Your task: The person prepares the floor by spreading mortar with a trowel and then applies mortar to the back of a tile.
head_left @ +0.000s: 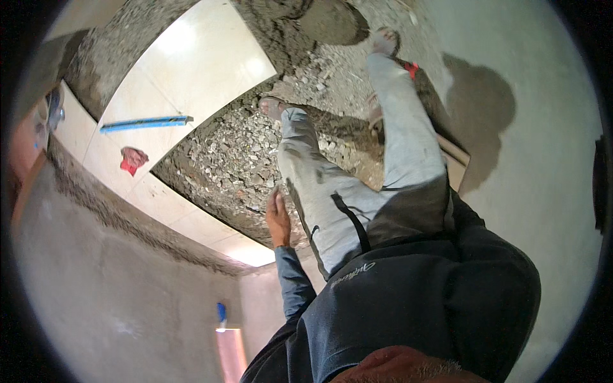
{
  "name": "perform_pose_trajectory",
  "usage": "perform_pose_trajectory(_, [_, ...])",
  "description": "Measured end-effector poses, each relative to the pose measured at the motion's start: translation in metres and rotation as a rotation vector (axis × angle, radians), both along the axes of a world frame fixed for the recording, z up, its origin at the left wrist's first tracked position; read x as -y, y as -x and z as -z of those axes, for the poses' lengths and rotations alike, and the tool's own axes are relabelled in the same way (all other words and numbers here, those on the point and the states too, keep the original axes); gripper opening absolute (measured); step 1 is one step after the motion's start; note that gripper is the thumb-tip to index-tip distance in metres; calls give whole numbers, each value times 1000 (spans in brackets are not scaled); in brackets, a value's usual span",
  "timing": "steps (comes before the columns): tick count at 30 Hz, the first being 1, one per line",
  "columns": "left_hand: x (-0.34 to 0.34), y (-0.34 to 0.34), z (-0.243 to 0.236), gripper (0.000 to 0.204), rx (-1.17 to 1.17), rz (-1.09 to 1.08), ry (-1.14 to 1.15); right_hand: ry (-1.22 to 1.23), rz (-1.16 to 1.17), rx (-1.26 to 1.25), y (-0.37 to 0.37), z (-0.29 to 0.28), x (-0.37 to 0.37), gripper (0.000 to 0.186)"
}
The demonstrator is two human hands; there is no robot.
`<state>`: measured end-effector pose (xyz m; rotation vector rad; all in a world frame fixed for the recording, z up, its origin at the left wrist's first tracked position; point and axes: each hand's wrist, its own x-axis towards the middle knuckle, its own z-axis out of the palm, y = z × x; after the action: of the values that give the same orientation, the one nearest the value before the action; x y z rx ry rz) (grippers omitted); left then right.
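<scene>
Left hand (279,220): bare, beside the left trouser leg (297,169); fingers stretched out and loosely together, pointing to 12 o'clock. Whether the fingertips touch the stones, I cannot tell.
Right hand: out of sight, so I cannot tell its grip.
Gravel (236,159): loose stones from the left hand toward 11 o'clock, between the tiles and the left leg.
Tiles (204,57): cream, shiny, bordering the gravel from 8 to 11 o'clock of the hand.
Level (145,124): blue, lying on the tiles at 10 o'clock.
Red cloth (133,161): crumpled on the tiles, just below the level.
Wet mortar (332,22): a grey heap between 12 and 1 o'clock.
</scene>
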<state>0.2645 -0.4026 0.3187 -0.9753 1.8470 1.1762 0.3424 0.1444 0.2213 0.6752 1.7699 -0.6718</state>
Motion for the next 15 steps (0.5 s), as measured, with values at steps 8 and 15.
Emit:
perform_pose_trajectory(8, [87, -102, 30, 49, 295, 278, -75, 0, -16, -178, -161, 41, 82, 25])
perform_pose_trajectory(15, [-1, -33, 61, 43, -101, 43, -232, -4, 543, 169, -140, 51, 111, 55])
